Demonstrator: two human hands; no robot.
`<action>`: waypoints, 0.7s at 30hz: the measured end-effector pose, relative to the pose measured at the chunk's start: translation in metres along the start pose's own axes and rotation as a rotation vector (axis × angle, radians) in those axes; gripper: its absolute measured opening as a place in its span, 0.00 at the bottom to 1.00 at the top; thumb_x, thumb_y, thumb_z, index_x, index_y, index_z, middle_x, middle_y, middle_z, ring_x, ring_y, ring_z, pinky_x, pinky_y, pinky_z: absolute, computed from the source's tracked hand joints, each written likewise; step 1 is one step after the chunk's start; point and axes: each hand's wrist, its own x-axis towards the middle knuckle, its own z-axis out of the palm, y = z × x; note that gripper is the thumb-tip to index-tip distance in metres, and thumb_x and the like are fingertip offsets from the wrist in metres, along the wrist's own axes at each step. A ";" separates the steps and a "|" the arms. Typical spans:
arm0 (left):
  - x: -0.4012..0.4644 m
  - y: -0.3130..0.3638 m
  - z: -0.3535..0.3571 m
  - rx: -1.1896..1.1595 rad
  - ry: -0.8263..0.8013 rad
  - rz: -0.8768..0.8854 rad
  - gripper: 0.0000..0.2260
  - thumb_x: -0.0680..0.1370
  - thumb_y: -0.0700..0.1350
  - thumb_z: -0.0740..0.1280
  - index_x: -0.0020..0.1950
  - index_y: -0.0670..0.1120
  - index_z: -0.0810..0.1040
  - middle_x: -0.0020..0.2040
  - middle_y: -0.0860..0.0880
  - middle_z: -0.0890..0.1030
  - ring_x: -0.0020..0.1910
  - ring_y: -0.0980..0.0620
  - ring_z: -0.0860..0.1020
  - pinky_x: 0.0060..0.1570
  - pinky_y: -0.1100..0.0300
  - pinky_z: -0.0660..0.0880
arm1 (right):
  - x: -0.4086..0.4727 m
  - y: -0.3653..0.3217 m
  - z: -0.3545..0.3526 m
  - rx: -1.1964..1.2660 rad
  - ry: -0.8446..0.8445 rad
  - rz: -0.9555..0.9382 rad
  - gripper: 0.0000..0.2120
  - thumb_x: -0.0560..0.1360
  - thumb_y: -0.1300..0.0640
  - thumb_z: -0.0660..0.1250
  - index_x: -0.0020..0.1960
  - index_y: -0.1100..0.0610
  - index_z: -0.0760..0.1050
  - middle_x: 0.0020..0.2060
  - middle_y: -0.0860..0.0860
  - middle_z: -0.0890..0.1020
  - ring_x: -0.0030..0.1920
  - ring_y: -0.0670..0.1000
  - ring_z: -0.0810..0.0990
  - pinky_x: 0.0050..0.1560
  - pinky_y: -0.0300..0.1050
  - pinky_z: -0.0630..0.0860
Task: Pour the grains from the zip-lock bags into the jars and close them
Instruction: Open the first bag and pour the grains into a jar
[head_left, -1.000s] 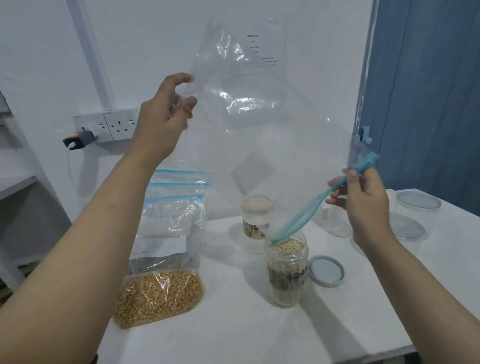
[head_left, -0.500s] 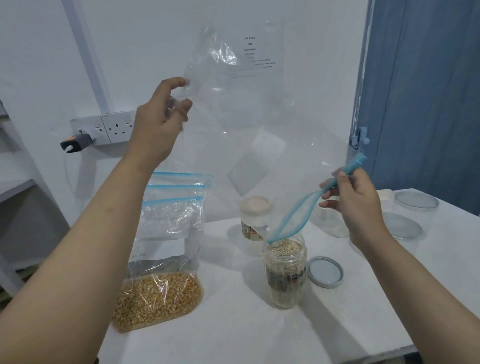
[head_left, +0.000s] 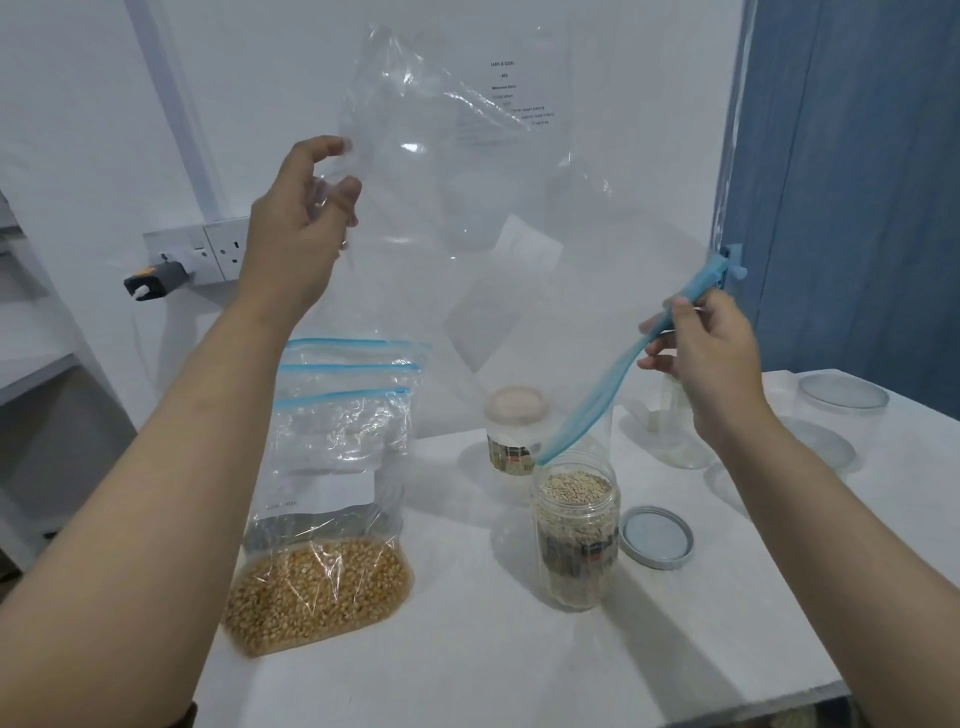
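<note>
- Hands raise a large clear zip-lock bag (head_left: 467, 208), upended and empty, above a white table (head_left: 467, 649).
- The left hand (head_left: 301, 218) pinches the bag's bottom corner high up, thumb and fingers closed on the plastic.
- The right hand (head_left: 701, 353) grips the bag's blue zip strip (head_left: 597, 400) near its upper end, fingers curled round it.
- The strip slopes down to the left, its lower end hanging just over the mouth of an open jar (head_left: 576, 530).
- That jar stands upright near the middle of the table, filled nearly to the brim with pale grains, no lid on it.
- A round metal-rimmed lid (head_left: 657, 538) lies flat on the table just beside the jar, to its right.
- Behind the open jar stands a second jar (head_left: 517, 431) with a cap on.
- At left, a zip-lock bag of yellow corn kernels (head_left: 322, 587) stands against a row of other blue-zipped bags (head_left: 353, 364).
- Clear containers (head_left: 841, 410) with flat lids sit at the table's far right edge.
- A wall socket (head_left: 218, 254) with a plug in it is seen behind the left forearm.
</note>
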 end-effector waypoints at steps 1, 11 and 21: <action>-0.001 0.000 0.000 -0.002 0.000 -0.001 0.14 0.82 0.48 0.62 0.68 0.51 0.72 0.43 0.44 0.74 0.33 0.62 0.74 0.37 0.66 0.72 | 0.000 0.002 0.000 -0.002 0.005 0.003 0.09 0.84 0.58 0.57 0.45 0.54 0.70 0.41 0.56 0.81 0.34 0.50 0.75 0.33 0.41 0.78; -0.003 -0.005 0.000 -0.020 0.005 -0.016 0.12 0.82 0.49 0.62 0.66 0.54 0.73 0.40 0.48 0.75 0.33 0.60 0.74 0.37 0.62 0.73 | 0.001 0.006 0.001 -0.033 0.013 0.004 0.09 0.84 0.57 0.57 0.45 0.53 0.71 0.41 0.55 0.82 0.35 0.50 0.75 0.34 0.42 0.79; -0.007 -0.014 0.002 -0.023 -0.001 -0.031 0.13 0.82 0.48 0.62 0.66 0.52 0.72 0.39 0.49 0.75 0.33 0.59 0.74 0.37 0.63 0.73 | 0.002 0.016 0.002 0.002 0.067 -0.008 0.06 0.83 0.56 0.59 0.48 0.54 0.72 0.41 0.53 0.82 0.36 0.50 0.75 0.37 0.43 0.79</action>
